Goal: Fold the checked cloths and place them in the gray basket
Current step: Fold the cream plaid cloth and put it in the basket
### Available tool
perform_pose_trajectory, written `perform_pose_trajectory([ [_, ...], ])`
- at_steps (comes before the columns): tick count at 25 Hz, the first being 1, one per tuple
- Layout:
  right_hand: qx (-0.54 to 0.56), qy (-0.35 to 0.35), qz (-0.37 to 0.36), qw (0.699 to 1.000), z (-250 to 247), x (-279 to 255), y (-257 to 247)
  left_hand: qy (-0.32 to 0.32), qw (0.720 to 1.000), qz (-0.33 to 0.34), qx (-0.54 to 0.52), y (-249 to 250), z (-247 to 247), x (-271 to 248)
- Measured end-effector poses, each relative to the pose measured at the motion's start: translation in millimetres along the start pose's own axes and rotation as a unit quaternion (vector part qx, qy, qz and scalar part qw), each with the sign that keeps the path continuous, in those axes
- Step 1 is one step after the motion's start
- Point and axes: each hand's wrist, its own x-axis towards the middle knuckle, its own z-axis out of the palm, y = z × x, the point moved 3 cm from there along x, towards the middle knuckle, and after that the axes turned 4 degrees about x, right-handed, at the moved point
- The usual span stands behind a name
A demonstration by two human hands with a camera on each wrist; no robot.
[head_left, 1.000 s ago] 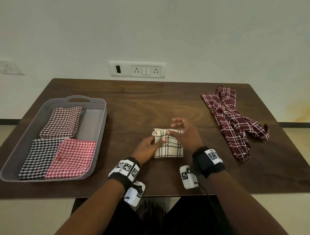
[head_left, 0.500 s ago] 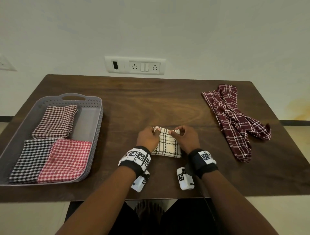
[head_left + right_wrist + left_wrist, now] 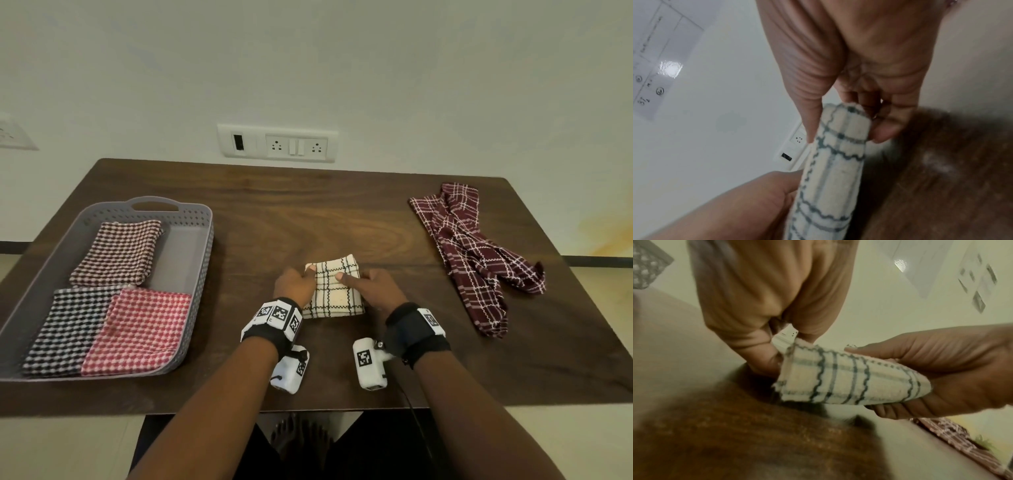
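A folded cream cloth with dark checks [image 3: 334, 291] is held just above the table's front middle. My left hand [image 3: 296, 286] pinches its left edge, thumb on top; the left wrist view shows the cream cloth [image 3: 849, 379] lifted off the wood. My right hand [image 3: 371, 287] grips its right side, thumb on top and fingers beneath, as the cream cloth [image 3: 836, 162] shows in the right wrist view. The gray basket [image 3: 191, 246] at the left holds three folded checked cloths: brown [image 3: 120, 251], black [image 3: 73, 323] and red [image 3: 140, 329]. A maroon checked cloth [image 3: 472, 253] lies crumpled at the right.
The dark wooden table [image 3: 308, 219] stands against a white wall with a socket panel [image 3: 277, 144]. The basket's right rear part is bare gray floor. Bare wood lies between the basket, my hands and the maroon cloth.
Both hands took hold of the cream cloth's sides and raised it a little off the table; a second ago the right hand hovered over its top with fingers spread.
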Motion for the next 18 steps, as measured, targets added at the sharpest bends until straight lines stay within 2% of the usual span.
perform_pose_trajectory([
  [4, 0.088, -0.046, -0.074, 0.992, 43, -27, -38, -0.026, 0.998, 0.006, -0.049, -4, -46, -31],
  [6, 0.095, -0.091, -0.111, 0.985, 79, -36, -62, -0.064, 0.985, -0.012, -0.157, -12, -87, -45],
  [7, 0.095, -0.111, -0.124, 0.981, 103, -36, -71, -0.060, 0.976, -0.015, -0.209, -19, -116, -49],
  [8, 0.087, -0.122, -0.135, 0.979, 126, -33, -78, -0.030, 0.973, -0.002, -0.230, -30, -145, -47],
  [10, 0.042, -0.134, -0.148, 0.979, 172, -25, -85, 0.067, 0.980, 0.029, -0.187, -54, -204, -41],
  [12, -0.045, -0.131, -0.159, 0.977, 214, -13, -87, 0.122, 0.990, 0.019, -0.072, -80, -246, -31],
  [15, -0.222, -0.096, -0.196, 0.950, 260, 6, -92, 0.102, 0.992, -0.022, 0.074, -102, -274, -17],
  [18, -0.350, -0.087, -0.214, 0.908, 290, 18, -103, 0.113, 0.985, 0.010, 0.130, -102, -285, -14],
])
